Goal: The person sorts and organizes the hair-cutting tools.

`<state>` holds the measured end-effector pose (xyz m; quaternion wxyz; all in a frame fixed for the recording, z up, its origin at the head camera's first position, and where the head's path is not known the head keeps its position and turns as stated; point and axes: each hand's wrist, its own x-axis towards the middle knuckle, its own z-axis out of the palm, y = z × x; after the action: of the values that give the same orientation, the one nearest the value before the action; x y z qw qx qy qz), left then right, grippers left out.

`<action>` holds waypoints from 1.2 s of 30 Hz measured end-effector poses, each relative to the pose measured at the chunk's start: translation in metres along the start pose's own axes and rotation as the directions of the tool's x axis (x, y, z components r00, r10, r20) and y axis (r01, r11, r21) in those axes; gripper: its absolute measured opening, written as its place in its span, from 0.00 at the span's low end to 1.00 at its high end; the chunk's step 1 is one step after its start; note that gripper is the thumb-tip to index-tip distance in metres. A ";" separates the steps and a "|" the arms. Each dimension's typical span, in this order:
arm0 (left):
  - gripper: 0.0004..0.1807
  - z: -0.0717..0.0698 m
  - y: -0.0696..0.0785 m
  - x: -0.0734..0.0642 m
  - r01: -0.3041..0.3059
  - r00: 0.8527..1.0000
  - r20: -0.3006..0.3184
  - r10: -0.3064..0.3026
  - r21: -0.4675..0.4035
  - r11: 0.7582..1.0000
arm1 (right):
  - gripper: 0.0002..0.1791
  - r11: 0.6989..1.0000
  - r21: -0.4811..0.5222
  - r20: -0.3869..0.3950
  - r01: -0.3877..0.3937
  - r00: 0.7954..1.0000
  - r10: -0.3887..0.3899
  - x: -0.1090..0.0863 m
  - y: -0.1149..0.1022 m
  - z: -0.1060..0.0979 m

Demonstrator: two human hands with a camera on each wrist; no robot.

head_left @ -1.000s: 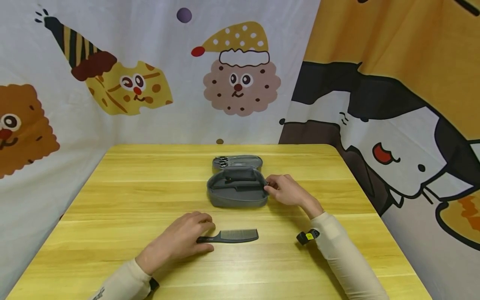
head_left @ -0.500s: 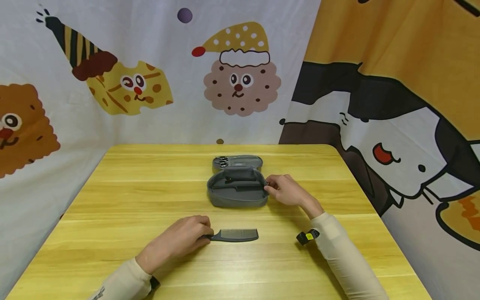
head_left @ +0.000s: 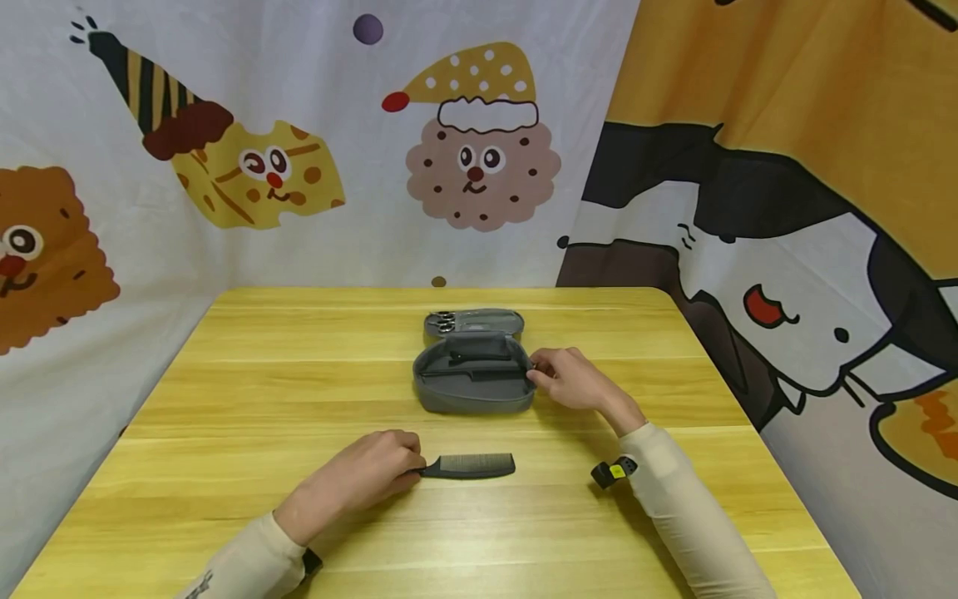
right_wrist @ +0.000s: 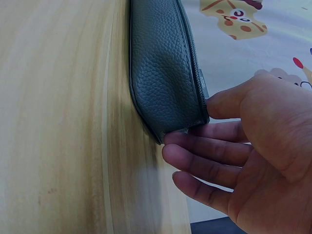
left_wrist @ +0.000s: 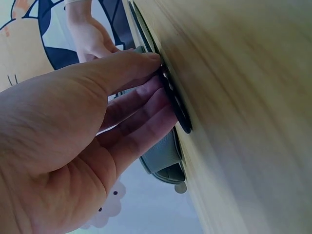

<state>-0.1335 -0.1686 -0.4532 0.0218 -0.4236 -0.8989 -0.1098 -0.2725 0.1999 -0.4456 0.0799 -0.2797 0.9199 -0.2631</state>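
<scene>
While the left grip (head_left: 359, 470) pinches its handle (head_left: 431, 472), a black, fine-toothed comb (head_left: 473, 469) points rightward over the yellow wood-grained desk (head_left: 224, 399), before an open grey case (head_left: 473, 403) whose right end the right grip (head_left: 575, 378) pinches; cartoon-printed cloth (head_left: 494, 258) hangs behind

The case (right_wrist: 161, 63) looks like pebbled leather, the comb (head_left: 470, 467) smooth plastic, the tools (head_left: 446, 323) shiny metal, the tabletop (head_left: 262, 383) faintly glossy wood, the backdrop (head_left: 292, 58) matt cloth.

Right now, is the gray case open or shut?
Open: the gray case shows its inside, with a dark item in it, and its far section lies spread behind, with metal loops exposed.
</scene>
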 end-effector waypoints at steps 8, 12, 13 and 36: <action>0.07 0.002 -0.002 0.002 0.043 0.999 0.023 -0.043 -0.018 0.999 | 0.18 1.000 -0.009 -0.003 -0.010 1.000 0.010 -0.001 -0.001 0.000; 0.13 0.003 -0.003 0.003 0.064 0.998 0.020 -0.063 -0.037 0.997 | 0.18 1.000 -0.008 -0.001 -0.018 1.000 0.018 0.000 -0.002 0.000; 0.14 0.003 -0.003 0.003 0.067 0.998 0.020 -0.066 -0.042 0.997 | 0.18 1.000 -0.008 0.000 -0.019 1.000 0.019 0.000 -0.002 0.000; 0.08 -0.034 -0.011 0.025 -0.032 0.990 -0.134 0.034 0.022 0.999 | 0.18 1.000 -0.002 0.003 -0.007 1.000 0.007 0.001 0.001 -0.001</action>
<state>-0.1597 -0.1639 -0.4192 0.0881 -0.4298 -0.8893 -0.1290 -0.2739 0.2007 -0.4451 0.0820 -0.2772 0.9210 -0.2612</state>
